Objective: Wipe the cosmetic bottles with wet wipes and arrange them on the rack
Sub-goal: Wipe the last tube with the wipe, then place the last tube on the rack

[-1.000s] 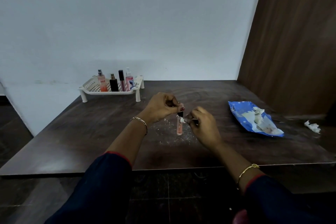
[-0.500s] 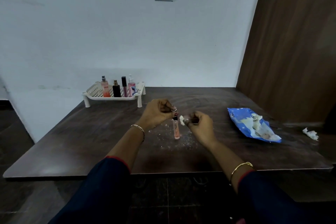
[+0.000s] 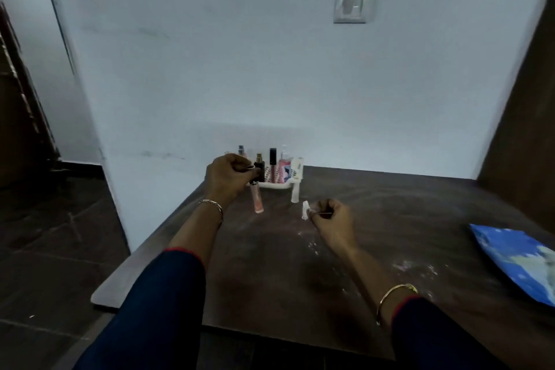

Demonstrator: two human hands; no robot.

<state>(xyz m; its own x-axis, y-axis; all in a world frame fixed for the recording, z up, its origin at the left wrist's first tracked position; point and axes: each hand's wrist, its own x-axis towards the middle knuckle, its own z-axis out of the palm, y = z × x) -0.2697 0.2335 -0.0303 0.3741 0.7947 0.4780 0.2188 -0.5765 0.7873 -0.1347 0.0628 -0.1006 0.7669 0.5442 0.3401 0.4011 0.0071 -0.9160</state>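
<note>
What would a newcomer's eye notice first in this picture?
First the two hands over the dark table: the left hand holds a slim pink bottle by its top, and the right hand pinches a small white wipe. Behind them a white rack with more bottles stands by the wall; a blue wipes pack lies at the right edge.

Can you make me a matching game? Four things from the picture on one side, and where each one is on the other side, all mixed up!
Things: 1 pink tube; 2 wipe; 3 blue pack; 4 white rack.
Places: A pinched in the right hand; B standing by the wall; C lying on the table, right side; D held by the left hand.
Pairs: 1-D, 2-A, 3-C, 4-B.
</note>
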